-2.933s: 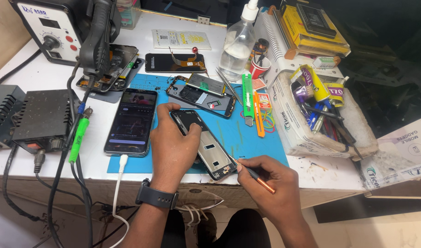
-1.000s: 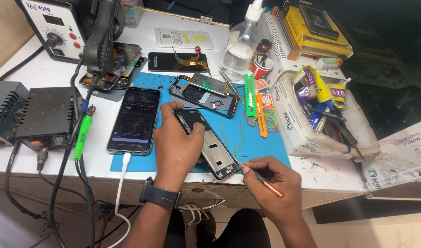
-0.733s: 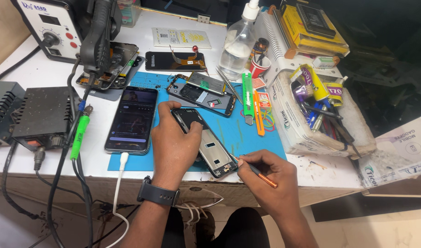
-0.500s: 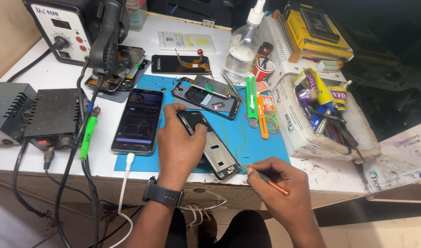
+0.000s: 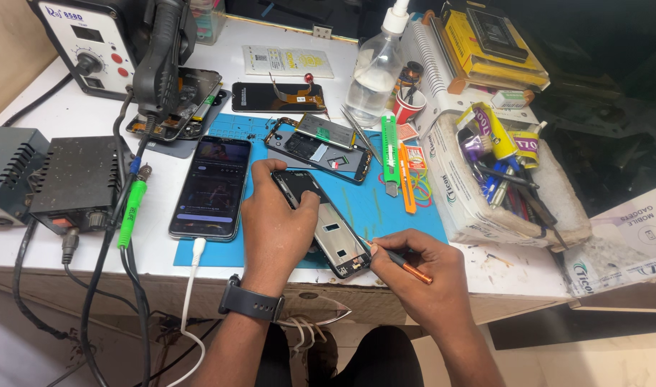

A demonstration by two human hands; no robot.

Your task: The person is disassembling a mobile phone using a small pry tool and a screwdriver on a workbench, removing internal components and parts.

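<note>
Head view: the left hand (image 5: 274, 229) is pressing flat on a black phone frame (image 5: 326, 226) lying on the blue mat (image 5: 385, 208), its grip spread and pinning the frame at its upper end. The right hand (image 5: 425, 279) is clenching a thin orange-handled tool (image 5: 403, 265), its tip touching the frame's lower right edge.

Risks, as judged: the frame is sitting near the worktop (image 5: 514, 269) front edge, so a hard pry could be sliding it off; the tip could be slipping toward the left hand's fingers or scoring the frame.

Surface: a crowded white worktop carrying a lit phone (image 5: 212, 186) on a white cable, an opened phone (image 5: 317, 147), a green knife (image 5: 390, 154), a bottle (image 5: 374, 72) and a foam box (image 5: 485, 215) of tools. A rework station (image 5: 99, 39) is standing at the rear left.
</note>
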